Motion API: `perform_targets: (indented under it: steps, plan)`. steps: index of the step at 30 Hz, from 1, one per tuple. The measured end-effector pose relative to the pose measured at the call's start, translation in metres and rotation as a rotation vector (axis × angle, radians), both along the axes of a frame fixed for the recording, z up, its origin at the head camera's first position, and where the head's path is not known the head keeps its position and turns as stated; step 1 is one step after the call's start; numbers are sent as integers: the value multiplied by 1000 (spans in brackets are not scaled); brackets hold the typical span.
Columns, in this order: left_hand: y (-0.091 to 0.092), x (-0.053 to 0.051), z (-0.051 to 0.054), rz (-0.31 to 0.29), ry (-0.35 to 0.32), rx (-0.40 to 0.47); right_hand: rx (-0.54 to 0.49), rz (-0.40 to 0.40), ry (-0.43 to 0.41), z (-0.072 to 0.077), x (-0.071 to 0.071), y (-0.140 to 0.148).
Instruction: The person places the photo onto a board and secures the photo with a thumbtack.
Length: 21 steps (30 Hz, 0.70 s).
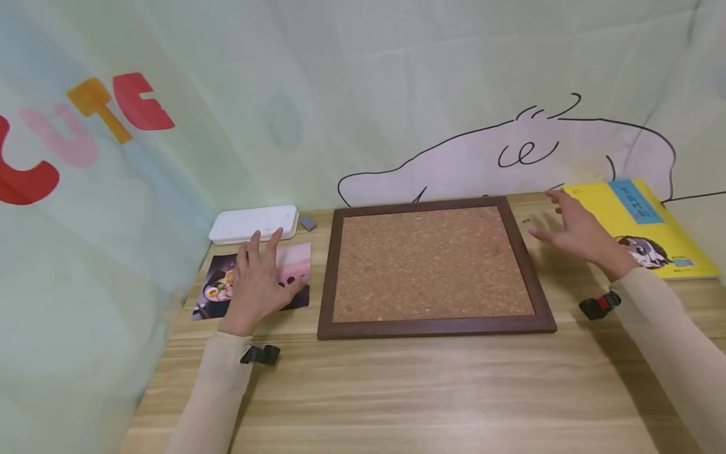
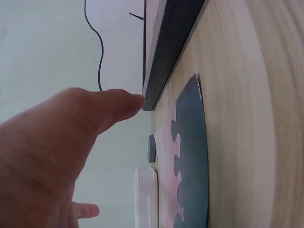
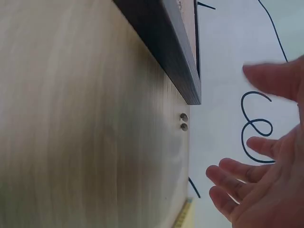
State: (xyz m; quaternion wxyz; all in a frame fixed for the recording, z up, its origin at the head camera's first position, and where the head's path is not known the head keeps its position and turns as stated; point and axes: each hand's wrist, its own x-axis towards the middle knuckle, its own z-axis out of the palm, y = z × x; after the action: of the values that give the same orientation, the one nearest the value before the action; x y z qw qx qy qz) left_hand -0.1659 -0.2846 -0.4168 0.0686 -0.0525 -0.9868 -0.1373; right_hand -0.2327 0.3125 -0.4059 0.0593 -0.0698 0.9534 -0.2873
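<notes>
A cork board [image 1: 425, 265] in a dark brown frame [image 1: 437, 326] lies flat on the table. Left of it my left hand [image 1: 258, 284] hovers over a printed picture [image 1: 212, 295], its fingers spread and holding nothing. The print shows a bowl of food and a pink and dark part [image 2: 190, 142]; the hand covers its middle. On the board's other side, my right hand [image 1: 581, 230] is held above the table with fingers apart, also holding nothing. Two small round metal pieces [image 3: 184, 122] sit near the frame's far right corner, close to that hand.
A white case [image 1: 253, 224] stands at the back left, with a small grey block [image 1: 308, 222] beside it. At the right lies a yellow book [image 1: 601, 208] with a blue label. A printed curtain [image 1: 363, 94] hangs behind the table [image 1: 425, 391].
</notes>
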Motion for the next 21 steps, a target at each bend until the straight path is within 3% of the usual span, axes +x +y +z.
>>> perform_targets:
  steps: [11,21]
  plan:
    - [0,-1,6,46,-147,84,-170,-128,-177,-8,-13,7]
    - [-1,-1,7,73,-197,101,-134,-169,-157,-13,-21,2]
